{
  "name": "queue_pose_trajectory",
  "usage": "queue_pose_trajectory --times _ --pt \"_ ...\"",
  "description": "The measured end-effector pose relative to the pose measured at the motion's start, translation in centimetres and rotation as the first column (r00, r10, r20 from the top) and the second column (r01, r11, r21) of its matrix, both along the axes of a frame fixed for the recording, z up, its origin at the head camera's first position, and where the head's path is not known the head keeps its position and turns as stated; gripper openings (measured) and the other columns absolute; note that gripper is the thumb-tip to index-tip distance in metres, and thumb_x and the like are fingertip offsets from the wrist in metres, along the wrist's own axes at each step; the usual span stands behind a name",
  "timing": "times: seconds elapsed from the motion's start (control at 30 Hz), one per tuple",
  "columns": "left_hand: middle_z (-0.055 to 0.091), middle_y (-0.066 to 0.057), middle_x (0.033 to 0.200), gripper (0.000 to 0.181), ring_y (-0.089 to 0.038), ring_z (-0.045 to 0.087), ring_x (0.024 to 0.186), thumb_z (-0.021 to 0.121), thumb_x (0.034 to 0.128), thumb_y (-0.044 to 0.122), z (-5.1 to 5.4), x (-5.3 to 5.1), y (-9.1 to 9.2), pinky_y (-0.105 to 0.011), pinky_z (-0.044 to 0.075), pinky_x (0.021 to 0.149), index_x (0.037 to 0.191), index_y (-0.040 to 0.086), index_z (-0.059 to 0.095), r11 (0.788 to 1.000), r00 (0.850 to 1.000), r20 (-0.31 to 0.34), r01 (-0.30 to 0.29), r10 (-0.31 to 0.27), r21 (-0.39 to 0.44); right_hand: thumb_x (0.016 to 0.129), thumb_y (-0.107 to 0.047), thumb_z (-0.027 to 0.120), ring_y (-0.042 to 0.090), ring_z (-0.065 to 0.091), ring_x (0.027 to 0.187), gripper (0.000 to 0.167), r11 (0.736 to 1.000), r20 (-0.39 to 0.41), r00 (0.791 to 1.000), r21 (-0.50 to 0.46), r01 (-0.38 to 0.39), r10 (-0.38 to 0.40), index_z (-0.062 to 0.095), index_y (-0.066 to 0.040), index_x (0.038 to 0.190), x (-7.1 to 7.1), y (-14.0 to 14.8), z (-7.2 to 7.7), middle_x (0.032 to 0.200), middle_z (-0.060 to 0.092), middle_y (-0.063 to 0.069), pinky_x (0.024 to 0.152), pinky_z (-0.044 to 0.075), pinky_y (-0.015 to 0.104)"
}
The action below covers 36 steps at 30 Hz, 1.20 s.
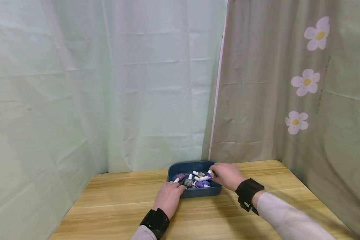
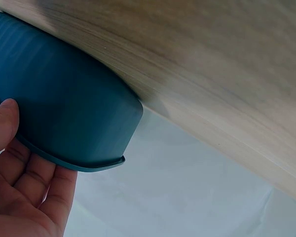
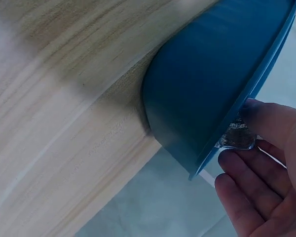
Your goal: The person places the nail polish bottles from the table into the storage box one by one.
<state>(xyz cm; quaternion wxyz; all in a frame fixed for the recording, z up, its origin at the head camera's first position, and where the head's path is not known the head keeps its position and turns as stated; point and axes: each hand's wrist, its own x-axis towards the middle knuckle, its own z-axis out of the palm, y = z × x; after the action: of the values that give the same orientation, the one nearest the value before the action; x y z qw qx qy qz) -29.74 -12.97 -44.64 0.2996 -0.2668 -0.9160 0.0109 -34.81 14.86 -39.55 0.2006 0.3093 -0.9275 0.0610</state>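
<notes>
A dark blue plastic bin point(image 1: 198, 193) sits on the wooden table, holding several small nail polish bottles with white caps. Among them are a dark speckled bottle point(image 1: 188, 182) and purple ones such as the bottle point(image 1: 200, 184) near the front wall. My left hand point(image 1: 169, 199) grips the bin's near-left rim, thumb on the outer wall and fingers over the edge in the left wrist view. At the right end, my right hand point(image 1: 229, 175) pinches a clear glittery nail polish bottle point(image 3: 238, 137) between thumb and fingers, at the rim. Its lower part is hidden by the bin wall.
The wooden table point(image 1: 120, 203) extends to both sides and in front of the bin. Pale curtains point(image 1: 156, 100) hang behind and at the left, with a flowered grey-beige curtain point(image 1: 252, 100) at the right. Each wrist wears a black band point(image 1: 248, 194).
</notes>
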Motion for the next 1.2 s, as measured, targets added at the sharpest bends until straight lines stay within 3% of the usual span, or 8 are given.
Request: queue_pose_trajectory --times 0.17,0.43,0.7,1.2 --pt "0.073 0.003 0.089 0.023 -0.018 0.066 0.084 0.077 0.093 -0.002 0.0 0.0 0.0 -0.037 0.056 0.083 0.103 0.017 0.084 1.0 1.0 0.014 -0.008 0.008 -0.01 0.087 -0.012 0.095 0.016 0.064 0.077 0.023 0.999 0.019 1.0 0.039 -0.006 0.005 0.076 -0.012 0.1 -0.5 -0.6 -0.2 0.087 0.068 -0.004 0.071 0.057 0.039" --pt "0.074 0.003 0.09 0.024 -0.018 0.066 0.085 0.078 0.0931 -0.002 0.1 0.2 -0.1 -0.037 0.057 0.084 0.104 0.018 0.084 1.0 1.0 0.018 -0.011 0.012 -0.012 0.086 -0.01 0.093 0.017 0.064 0.073 0.017 0.99 -0.019 1.0 0.142 0.004 -0.001 0.077 -0.014 0.092 -1.2 -1.6 -0.5 0.082 0.065 -0.003 0.068 0.057 0.039" --pt "0.074 0.003 0.091 0.023 -0.018 0.066 0.085 0.079 0.0932 -0.002 0.2 0.2 -0.1 -0.037 0.057 0.084 0.104 0.018 0.084 1.0 1.0 0.019 -0.017 0.017 -0.026 0.088 -0.002 0.084 0.017 0.062 0.064 0.023 0.977 -0.112 0.993 0.213 -0.006 0.031 0.07 -0.016 0.077 -1.4 -2.0 -1.0 0.073 0.063 -0.002 0.059 0.053 0.037" --pt "0.073 0.003 0.09 0.022 -0.018 0.066 0.084 0.078 0.0934 -0.001 0.2 0.1 -0.1 -0.036 0.055 0.082 0.103 0.018 0.083 1.0 1.0 0.006 -0.003 0.003 -0.017 0.081 0.006 0.082 0.019 0.061 0.063 0.03 0.972 -0.148 0.988 0.235 -0.008 0.044 0.065 -0.015 0.069 -2.0 -2.5 -1.8 0.069 0.064 0.001 0.058 0.054 0.039"
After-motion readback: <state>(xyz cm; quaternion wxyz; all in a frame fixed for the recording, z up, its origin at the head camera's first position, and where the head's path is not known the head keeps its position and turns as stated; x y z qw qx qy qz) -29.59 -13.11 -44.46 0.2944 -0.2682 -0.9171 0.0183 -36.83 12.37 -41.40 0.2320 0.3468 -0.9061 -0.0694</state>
